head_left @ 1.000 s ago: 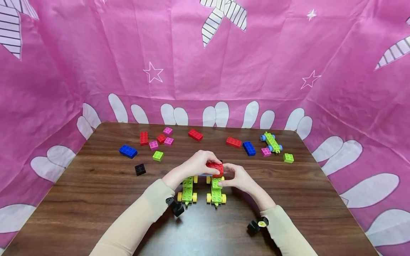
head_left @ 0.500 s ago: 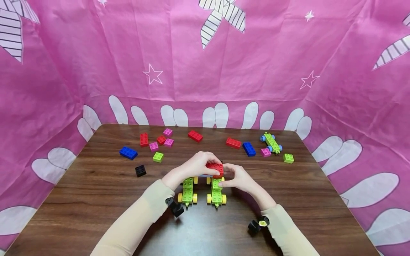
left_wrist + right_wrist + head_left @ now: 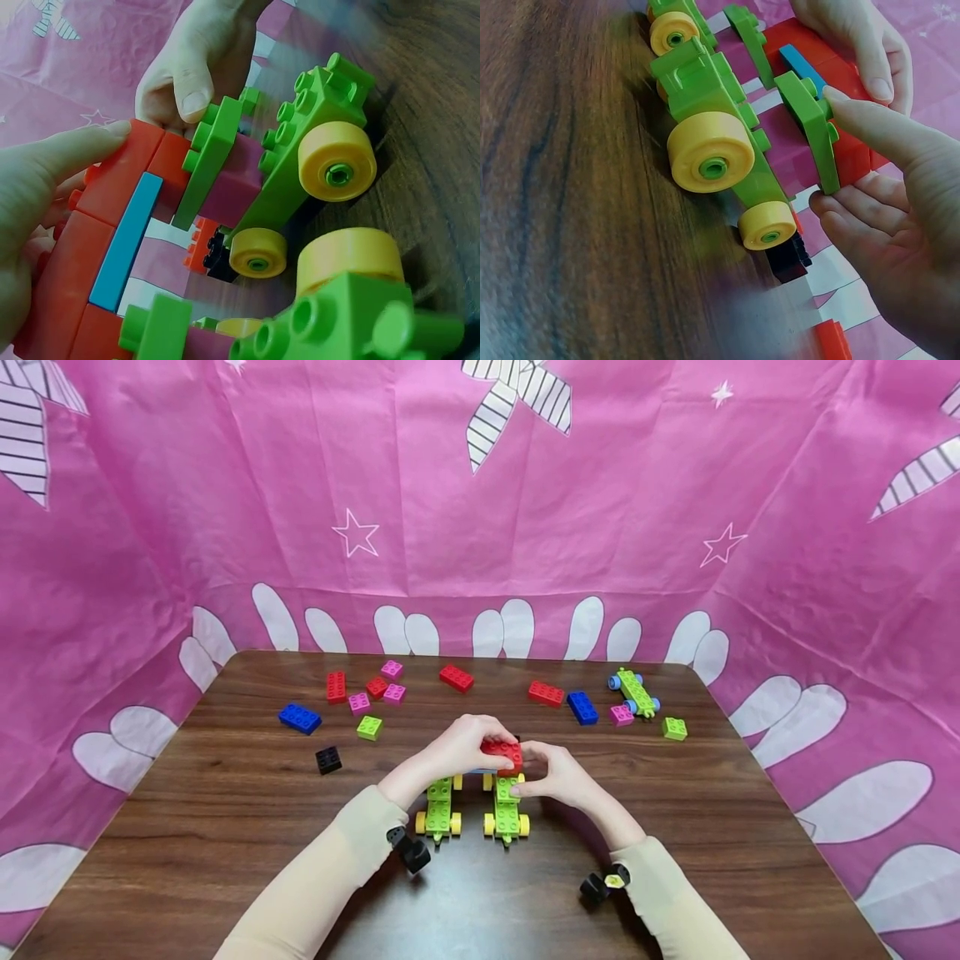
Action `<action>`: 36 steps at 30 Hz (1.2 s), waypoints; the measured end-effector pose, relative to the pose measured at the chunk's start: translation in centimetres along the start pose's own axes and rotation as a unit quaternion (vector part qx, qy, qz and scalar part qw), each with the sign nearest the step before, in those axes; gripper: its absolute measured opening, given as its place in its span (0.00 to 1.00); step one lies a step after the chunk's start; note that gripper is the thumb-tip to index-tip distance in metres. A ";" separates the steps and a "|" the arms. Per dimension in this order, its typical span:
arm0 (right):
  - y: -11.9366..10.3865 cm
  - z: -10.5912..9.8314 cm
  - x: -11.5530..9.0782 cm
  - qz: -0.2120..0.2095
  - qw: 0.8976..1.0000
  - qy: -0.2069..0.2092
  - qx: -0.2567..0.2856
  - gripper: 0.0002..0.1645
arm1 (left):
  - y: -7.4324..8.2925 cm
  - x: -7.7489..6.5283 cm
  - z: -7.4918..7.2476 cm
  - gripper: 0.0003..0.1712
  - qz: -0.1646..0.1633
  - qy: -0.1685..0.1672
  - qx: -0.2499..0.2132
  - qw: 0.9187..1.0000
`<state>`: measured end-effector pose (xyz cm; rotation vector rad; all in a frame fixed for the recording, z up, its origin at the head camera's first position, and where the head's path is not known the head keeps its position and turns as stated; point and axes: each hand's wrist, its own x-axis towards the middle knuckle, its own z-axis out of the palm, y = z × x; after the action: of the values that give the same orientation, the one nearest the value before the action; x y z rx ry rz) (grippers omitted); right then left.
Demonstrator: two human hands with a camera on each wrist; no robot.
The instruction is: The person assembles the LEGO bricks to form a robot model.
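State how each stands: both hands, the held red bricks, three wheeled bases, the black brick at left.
left yellow-wheeled base: upright, built upon
right yellow-wheeled base: upright, built upon
blue-wheeled base: upright, top studs bare
left hand: gripping the held red bricks
right hand: gripping the green plate
held red bricks: stacked, bridging both yellow-wheeled bases
black brick: loose, studs up

Head view: blue bar (image 3: 127, 244) mostly hidden beneath left hand (image 3: 463, 747). Left wrist view: left car (image 3: 349, 309) cut by bottom edge. Right wrist view: table (image 3: 592, 225) partly blurred.
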<state>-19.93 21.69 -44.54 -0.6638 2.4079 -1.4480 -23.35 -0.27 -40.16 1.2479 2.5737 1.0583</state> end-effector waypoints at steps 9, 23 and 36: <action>0.3 0.1 0.1 -0.011 1.000 0.000 0.010 0.34 | 0.0 -0.2 0.1 0.17 0.002 0.011 0.000 1.000; 0.2 -0.1 0.1 -0.022 1.000 0.011 -0.019 0.35 | -0.1 -0.2 0.3 0.18 0.015 0.038 -0.041 0.998; -0.9 -0.2 0.3 -0.037 0.995 0.032 -0.085 0.35 | 0.7 -0.9 -0.8 0.13 0.066 0.139 -0.065 0.986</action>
<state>-20.08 21.29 -43.70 -0.7623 2.6033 -1.3213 -22.59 -1.05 -39.31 1.3398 2.5890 1.4988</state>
